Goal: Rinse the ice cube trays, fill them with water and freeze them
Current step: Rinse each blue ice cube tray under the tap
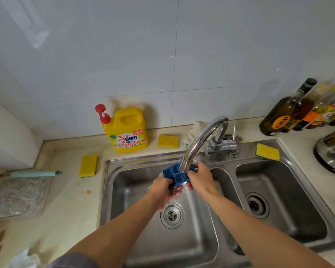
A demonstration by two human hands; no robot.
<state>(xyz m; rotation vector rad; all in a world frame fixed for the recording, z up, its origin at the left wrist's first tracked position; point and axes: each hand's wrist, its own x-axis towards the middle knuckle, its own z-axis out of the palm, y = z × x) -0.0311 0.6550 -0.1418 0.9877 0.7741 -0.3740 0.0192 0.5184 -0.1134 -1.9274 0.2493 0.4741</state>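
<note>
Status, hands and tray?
Left hand and right hand both grip the blue ice cube tray. Tray under the faucet spout, over the left basin. Nothing blocking.

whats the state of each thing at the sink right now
ice cube tray, held under the spout, water running over it
faucet, running, spout swung over the left basin
left hand, grips the tray's near end
right hand, grips the tray's right edge
detergent jug, upright, pump on
</note>
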